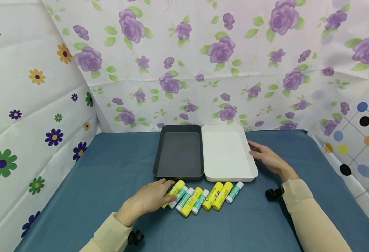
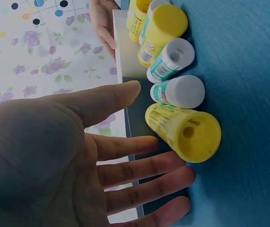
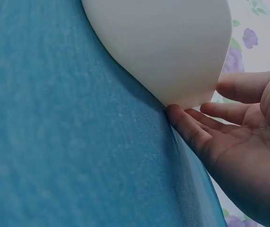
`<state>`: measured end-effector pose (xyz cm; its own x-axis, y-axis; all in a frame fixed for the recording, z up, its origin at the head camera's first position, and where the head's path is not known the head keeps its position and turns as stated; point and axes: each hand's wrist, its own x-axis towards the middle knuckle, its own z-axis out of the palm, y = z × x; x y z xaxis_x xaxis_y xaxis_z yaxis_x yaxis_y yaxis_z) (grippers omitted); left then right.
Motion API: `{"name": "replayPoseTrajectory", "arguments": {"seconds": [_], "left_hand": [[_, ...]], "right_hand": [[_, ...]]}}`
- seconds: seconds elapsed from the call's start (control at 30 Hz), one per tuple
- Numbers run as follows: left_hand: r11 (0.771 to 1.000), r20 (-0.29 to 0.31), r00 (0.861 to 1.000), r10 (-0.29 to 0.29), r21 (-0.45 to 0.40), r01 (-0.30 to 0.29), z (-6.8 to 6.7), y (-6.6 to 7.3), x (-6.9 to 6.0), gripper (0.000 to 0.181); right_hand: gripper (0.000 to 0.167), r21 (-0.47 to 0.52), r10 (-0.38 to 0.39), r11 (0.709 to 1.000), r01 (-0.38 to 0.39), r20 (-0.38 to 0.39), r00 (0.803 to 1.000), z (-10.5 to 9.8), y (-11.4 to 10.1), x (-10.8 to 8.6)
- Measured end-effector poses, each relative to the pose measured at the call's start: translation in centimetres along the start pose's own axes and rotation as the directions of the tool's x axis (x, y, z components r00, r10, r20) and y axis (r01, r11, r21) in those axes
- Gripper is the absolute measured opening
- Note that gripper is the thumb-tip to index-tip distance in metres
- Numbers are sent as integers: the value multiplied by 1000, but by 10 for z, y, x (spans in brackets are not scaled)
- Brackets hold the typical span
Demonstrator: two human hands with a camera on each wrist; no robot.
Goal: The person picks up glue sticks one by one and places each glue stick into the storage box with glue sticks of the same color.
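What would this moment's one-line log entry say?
left hand: beside leftmost yellow cylindrical tube | right hand: touching white rectangular tray

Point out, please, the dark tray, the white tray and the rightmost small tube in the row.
Dark tray (image 1: 180, 154): head view, bare inside bottom.
White tray (image 1: 228, 151): head view, bare inside bottom.
Rightmost tube (image 1: 234, 192): head view, green label.

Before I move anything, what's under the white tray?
Blue cloth shows in front of the white tray; your right hand touches its right side. The tray hides what's directly beneath, so I can't tell whether anything besides cloth lies there.
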<state>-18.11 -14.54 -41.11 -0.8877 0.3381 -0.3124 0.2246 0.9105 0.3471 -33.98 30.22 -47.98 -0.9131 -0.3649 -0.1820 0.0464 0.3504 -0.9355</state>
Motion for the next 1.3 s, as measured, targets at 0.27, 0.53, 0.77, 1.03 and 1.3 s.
{"name": "replayPoseTrajectory", "arguments": {"seconds": [0.27,0.53,0.77,1.03,1.3], "left_hand": [[996,17,1000,23,-91,-22,2,-9,5,59],[981,33,998,59,-186,-52,5,-21,10,61],[971,40,994,101,-222,-90,8,-26,15,60],[966,31,991,127,-229,-117,9,-28,16,55],[968,11,989,149,-206,-143,11,-28,18,52]], "right_hand": [[68,20,-3,1000,3,0,1000,0,0,-3],[68,19,-12,1000,12,6,1000,1,4,-2],[68,14,-15,1000,15,5,1000,2,2,-2],[67,15,-21,1000,21,8,1000,4,0,-3],[67,11,-35,999,35,6,999,3,0,-5]]}}
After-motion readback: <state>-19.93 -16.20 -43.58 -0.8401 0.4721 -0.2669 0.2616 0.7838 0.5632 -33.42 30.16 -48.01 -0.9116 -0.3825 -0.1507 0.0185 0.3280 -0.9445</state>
